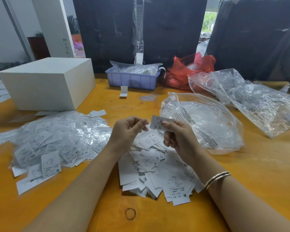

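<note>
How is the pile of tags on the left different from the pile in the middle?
The left pile is shiny, its tags wrapped in clear plastic; the middle pile is bare paper. The left pile spreads wide and flat; the middle pile is heaped tighter. Both hold white tags with size letters like XS, M and XL, like the tag the right hand pinches.

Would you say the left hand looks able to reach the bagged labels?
Probably yes: the left hand seems empty while the right hand holds the label, and the bagged labels lie just left of it, nothing between.
</note>
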The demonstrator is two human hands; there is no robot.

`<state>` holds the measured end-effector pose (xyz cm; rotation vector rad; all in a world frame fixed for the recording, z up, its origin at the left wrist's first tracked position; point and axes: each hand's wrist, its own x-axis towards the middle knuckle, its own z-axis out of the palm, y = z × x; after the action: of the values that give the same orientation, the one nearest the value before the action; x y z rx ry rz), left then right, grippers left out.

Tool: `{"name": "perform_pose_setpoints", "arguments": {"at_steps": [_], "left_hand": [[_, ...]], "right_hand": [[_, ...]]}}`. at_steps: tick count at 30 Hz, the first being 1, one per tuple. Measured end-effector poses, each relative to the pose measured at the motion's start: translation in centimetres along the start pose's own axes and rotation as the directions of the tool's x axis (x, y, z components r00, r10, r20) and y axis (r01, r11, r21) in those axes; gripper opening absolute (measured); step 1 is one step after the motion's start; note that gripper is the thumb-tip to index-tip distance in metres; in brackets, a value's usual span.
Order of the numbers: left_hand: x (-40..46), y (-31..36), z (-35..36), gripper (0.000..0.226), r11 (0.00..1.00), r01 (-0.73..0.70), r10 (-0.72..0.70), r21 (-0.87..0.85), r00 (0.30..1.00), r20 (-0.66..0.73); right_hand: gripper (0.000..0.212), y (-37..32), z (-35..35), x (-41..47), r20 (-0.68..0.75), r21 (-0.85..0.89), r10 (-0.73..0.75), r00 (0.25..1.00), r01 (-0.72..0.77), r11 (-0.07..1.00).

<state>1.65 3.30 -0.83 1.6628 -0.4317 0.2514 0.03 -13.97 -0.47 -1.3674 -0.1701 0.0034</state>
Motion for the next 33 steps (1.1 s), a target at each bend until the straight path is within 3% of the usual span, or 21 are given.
{"name": "perform_pose_setpoints", "arguments": {"at_steps": [5, 8, 16, 21, 27, 31, 33], "left_hand": [[0.04, -0.17, -0.07, 0.019, 1.0, 0.013, -0.012, 0.025, 1.0, -0.016], [0.07, -0.21, -0.14, 0.02, 0.999, 0.023, -0.023, 0.035, 1.0, 0.0], [0.06, -0.09, -0.21, 0.02, 0.999, 0.033, -0.034, 0.006, 0.999, 0.032], [0.27, -0.28, -0.31, 0.008, 0.997, 0.08, -0.08, -0.02, 0.997, 0.016], [0.13, -0.29, -0.28, 0.013, 0.992, 0.121, -0.124, 0.029, 0.987, 0.107], [0.37, -0.05, -0.61, 0.015, 0.992, 0.123, -0.123, -0.023, 0.992, -0.017], [0.36, 0.07, -0.57, 0.016, 0.992, 0.123, -0.123, -0.03, 0.992, -0.009]], "right_hand": [[0.014, -0.28, 0.1, -0.1, 0.073, 0.089, 0.232, 0.97, -0.238, 0.967], [0.017, -0.32, 0.09, -0.14, 0.079, 0.064, 0.278, 0.957, -0.283, 0.957], [0.019, -0.23, -0.11, 0.15, 0.023, 0.049, 0.208, 0.978, -0.209, 0.977], [0.019, -0.08, 0.07, -0.28, 0.085, -0.169, 0.209, 0.974, -0.192, 0.967], [0.02, -0.16, 0.54, -0.52, 0.152, -0.381, 0.103, 0.983, -0.038, 0.924], [0.006, -0.12, 0.78, -0.2, 0.038, -0.294, -0.001, 0.999, 0.012, 0.956], [0.005, -0.05, 0.65, -0.11, -0.002, -0.331, -0.059, 0.998, 0.055, 0.942]]}}
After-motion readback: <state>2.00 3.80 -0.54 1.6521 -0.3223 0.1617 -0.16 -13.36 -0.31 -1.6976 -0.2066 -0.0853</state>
